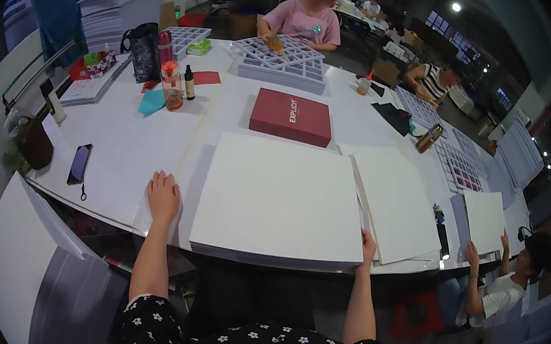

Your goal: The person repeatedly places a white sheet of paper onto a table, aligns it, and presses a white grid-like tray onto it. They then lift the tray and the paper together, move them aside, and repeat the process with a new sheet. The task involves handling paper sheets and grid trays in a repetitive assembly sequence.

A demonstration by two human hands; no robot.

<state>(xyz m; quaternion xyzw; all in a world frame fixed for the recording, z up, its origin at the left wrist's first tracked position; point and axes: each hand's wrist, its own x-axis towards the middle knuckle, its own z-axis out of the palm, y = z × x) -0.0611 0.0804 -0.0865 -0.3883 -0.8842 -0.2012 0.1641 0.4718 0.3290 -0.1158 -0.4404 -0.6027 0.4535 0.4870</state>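
Observation:
A tall stack of white boards (272, 203) lies in front of me at the table's near edge. My left hand (164, 197) rests palm down on the white table, left of the stack and apart from it, fingers stretched out. At the stack's right edge, near its front corner, my right hand (368, 248) is closed on the edge of a white board; its fingers are partly hidden. Right beside that hand lies a second, lower pile of white boards (398, 202). Beyond the tall stack sits a closed dark red box (277, 123) with pale lettering on its lid.
A phone (79, 164), a clear orange bottle (172, 88) and a small black bottle (189, 83) stand or lie at left. Across the table, a person in pink (305, 16) works over stacked grid trays (281, 69). Another person (506, 288) at right holds a white board (484, 216).

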